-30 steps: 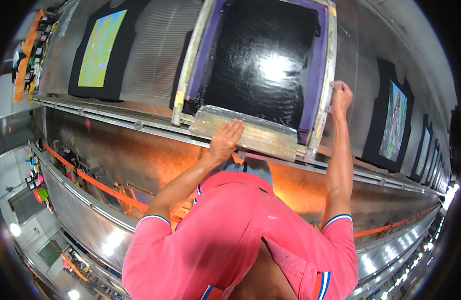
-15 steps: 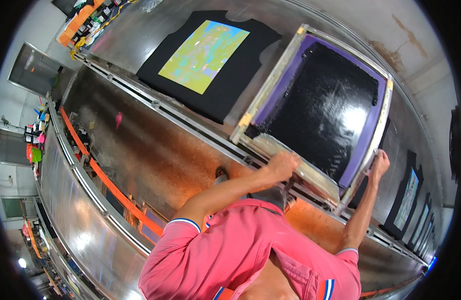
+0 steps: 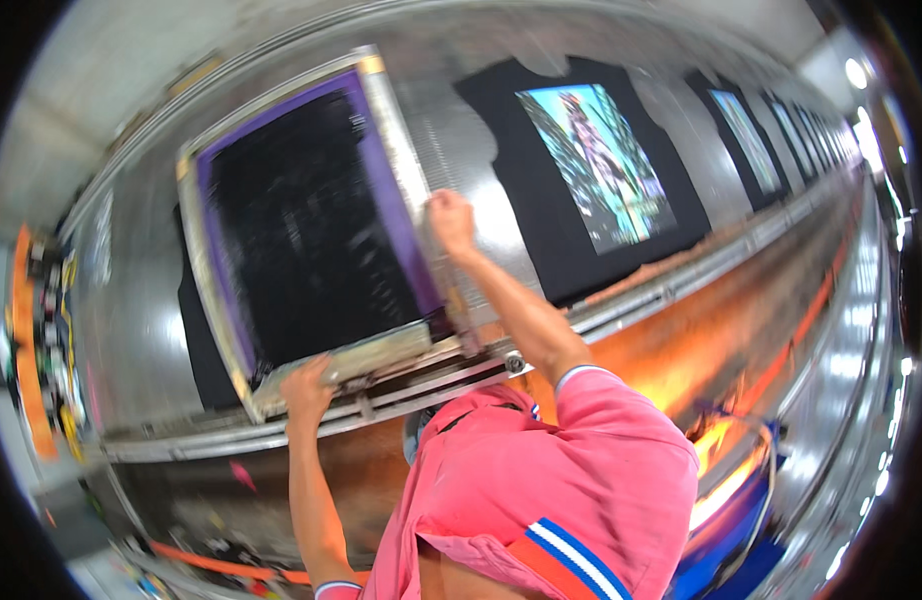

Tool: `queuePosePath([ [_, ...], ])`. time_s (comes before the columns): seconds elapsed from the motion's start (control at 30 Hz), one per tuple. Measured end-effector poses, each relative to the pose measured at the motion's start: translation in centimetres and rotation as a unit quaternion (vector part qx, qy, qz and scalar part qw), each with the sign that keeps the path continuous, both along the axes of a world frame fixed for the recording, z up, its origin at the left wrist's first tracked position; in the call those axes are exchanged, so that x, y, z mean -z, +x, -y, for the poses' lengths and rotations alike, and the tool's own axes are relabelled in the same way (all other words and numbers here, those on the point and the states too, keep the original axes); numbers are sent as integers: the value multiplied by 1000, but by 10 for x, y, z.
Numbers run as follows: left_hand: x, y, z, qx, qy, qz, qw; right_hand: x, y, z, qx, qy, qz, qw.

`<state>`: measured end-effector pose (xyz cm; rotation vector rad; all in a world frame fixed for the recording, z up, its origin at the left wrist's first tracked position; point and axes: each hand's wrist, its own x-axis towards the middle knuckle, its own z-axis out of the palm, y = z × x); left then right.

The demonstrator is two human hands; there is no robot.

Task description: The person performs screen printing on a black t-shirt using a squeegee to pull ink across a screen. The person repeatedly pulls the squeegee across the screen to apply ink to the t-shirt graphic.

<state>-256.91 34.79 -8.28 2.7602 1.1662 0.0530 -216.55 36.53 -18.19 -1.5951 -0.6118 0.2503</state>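
A screen-printing frame [image 3: 401, 135] with pale rails and purple mesh borders is in front of me. Black ink [image 3: 296, 220] coats the middle of its mesh. My left hand [image 3: 307, 390] is closed on the near rail at its left end. Next to that hand, a squeegee [image 3: 371, 354] with a yellowish bar lies along the near end of the screen. On the right rail my right hand [image 3: 451, 222] is closed, its fingertips partly hidden. A black T-shirt [image 3: 203, 345] shows from under the frame's left side; the rest of it is covered.
Right of the frame, a black T-shirt [image 3: 526, 165] with a colourful figure print [image 3: 601, 165] lies on the long metal table [image 3: 141, 300]. More printed shirts [image 3: 746, 140] run off to the right. A metal rail [image 3: 441, 385] edges the table. Bottles stand by an orange rack [image 3: 26, 345] at far left.
The frame has shifted left along the table with both hands on it, over a black shirt. A printed shirt now lies uncovered at its right. My view has turned too.
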Motion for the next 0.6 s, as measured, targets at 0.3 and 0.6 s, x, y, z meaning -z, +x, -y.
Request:
queuePosePath([
  [0.3,26,-18,-18,-65,-65,-2,996,20,-41,-17,-62,-150,-96,982],
  [0.6,36,-67,-52,-20,-83,28,996,27,-86,-45,15,-177,2,984],
])
